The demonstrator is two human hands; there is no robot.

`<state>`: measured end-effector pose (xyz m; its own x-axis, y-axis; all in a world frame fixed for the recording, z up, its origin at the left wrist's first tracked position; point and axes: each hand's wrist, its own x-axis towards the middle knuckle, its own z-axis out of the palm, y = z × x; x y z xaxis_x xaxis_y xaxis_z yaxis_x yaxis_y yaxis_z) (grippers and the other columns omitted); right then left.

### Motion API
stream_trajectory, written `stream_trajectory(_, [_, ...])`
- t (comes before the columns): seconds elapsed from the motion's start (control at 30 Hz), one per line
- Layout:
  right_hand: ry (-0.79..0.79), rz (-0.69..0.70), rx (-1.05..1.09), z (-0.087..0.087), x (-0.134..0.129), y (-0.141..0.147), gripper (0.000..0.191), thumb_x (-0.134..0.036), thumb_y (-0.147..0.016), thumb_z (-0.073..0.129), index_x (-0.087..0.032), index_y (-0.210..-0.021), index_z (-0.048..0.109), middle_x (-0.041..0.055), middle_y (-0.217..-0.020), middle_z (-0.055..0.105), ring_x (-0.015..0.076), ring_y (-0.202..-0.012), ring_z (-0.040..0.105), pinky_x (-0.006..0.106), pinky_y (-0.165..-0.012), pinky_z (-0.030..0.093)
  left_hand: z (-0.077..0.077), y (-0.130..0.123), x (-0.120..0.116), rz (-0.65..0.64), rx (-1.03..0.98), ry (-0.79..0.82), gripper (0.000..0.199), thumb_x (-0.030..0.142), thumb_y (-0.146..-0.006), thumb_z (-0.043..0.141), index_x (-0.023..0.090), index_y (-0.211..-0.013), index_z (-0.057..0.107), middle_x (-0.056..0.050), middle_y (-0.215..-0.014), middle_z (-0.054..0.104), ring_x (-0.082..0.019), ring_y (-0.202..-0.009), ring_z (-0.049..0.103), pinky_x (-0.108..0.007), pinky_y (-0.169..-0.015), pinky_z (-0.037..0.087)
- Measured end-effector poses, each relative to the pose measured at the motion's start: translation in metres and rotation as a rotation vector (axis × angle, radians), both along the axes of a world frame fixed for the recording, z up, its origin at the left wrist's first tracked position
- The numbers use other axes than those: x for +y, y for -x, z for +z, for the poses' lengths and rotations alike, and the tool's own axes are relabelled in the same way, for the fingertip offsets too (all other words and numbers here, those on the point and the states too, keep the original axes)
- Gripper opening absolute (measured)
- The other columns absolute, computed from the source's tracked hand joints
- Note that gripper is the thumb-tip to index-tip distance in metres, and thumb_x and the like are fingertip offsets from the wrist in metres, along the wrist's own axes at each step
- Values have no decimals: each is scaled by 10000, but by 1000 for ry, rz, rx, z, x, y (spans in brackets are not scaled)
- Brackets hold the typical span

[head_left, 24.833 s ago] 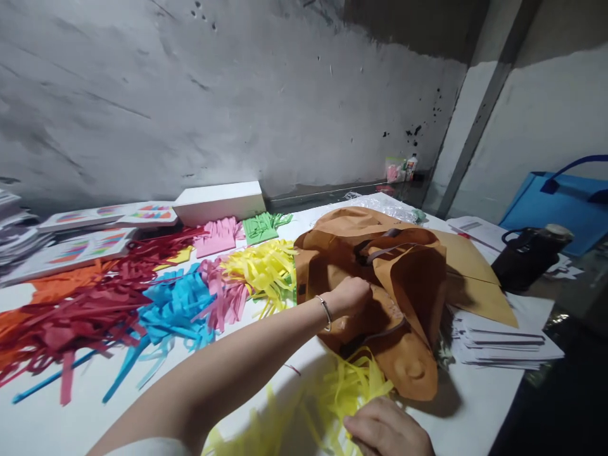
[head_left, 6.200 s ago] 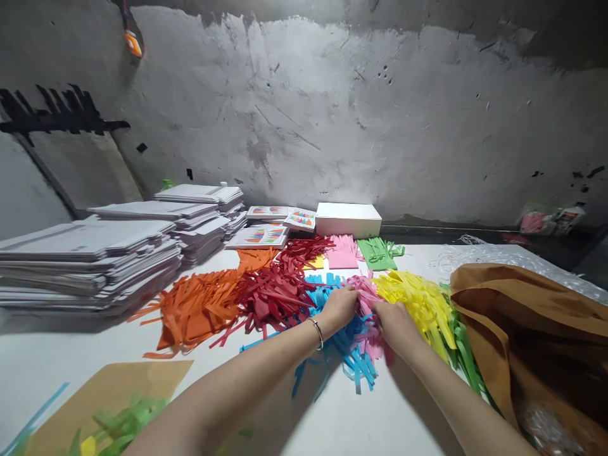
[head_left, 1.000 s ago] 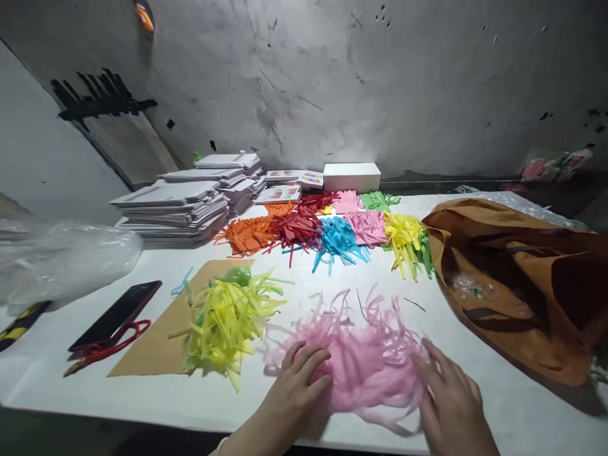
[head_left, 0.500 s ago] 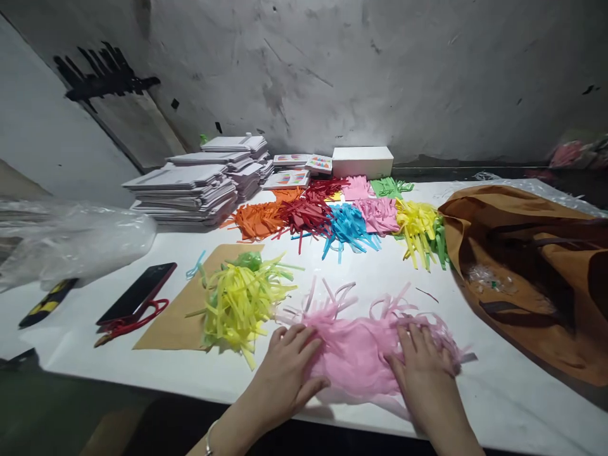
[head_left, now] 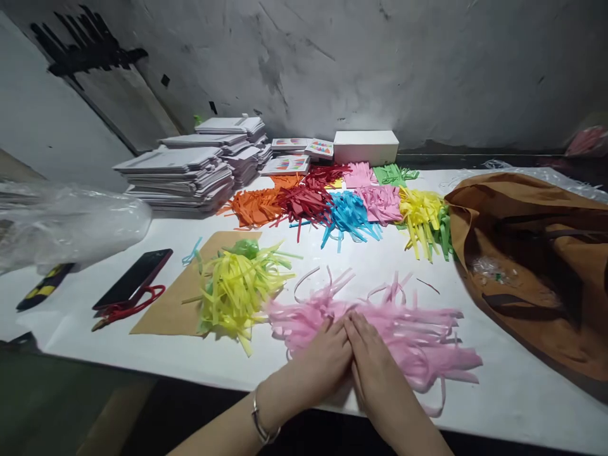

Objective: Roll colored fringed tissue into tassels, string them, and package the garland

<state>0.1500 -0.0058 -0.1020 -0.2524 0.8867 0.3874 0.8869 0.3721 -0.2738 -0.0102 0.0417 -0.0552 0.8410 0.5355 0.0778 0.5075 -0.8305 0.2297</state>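
A sheet of pink fringed tissue paper [head_left: 418,329] lies spread at the table's front, its strips fanning out to both sides. My left hand [head_left: 320,358] rests on its middle, fingers stretched forward. Against it lies my right hand [head_left: 373,361], also flat on the tissue, with the fingertips of both hands meeting. The hands hide the centre of the sheet. Just left of the pink strips sits a heap of yellow and green fringed tissue [head_left: 232,285], partly on a brown paper sheet [head_left: 164,310].
Behind are fringed bundles in orange [head_left: 256,208], red, blue [head_left: 349,218], pink and yellow. Stacks of white folded paper [head_left: 175,180] and a white box [head_left: 365,147] stand by the wall. A phone [head_left: 135,278] and red-handled scissors [head_left: 135,307] lie left; a brown bag [head_left: 532,272] right.
Both hands have moved inward from the two sides of the pink tissue and now meet at its middle. The pink strips lie flatter and more spread out to the sides.
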Motion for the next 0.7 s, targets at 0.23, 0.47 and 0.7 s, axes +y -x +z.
stream_trajectory(0.23, [131, -210, -122, -25, 5, -15, 611, -439, -982, 488, -104, -1491, 443, 145, -1593, 341, 350, -1473, 316, 558, -1159, 336, 7, 56, 72, 604, 363, -41, 508, 388, -990, 523, 126, -1424, 516, -232, -1521, 452, -439, -1422, 383, -763, -1092, 260])
stream_trajectory(0.47, [-89, -127, -68, -6, -4, -19, 487, -384, -1004, 495, -88, -1390, 526, 200, -1500, 481, 348, -1433, 384, 588, -1161, 318, 28, 58, 45, 451, -12, -272, 349, 234, -971, 515, 161, -1301, 603, -184, -1397, 585, -338, -1315, 516, -574, -1112, 369])
stream_trajectory(0.7, [-87, 117, -15, 25, -14, -43, 359, -185, -974, 516, -135, -1322, 586, 148, -1380, 609, 277, -1298, 557, 493, -1078, 485, 2, 20, 16, 55, -161, -11, 158, 125, -968, 533, 203, -979, 670, -47, -1053, 736, -204, -980, 638, -395, -905, 453])
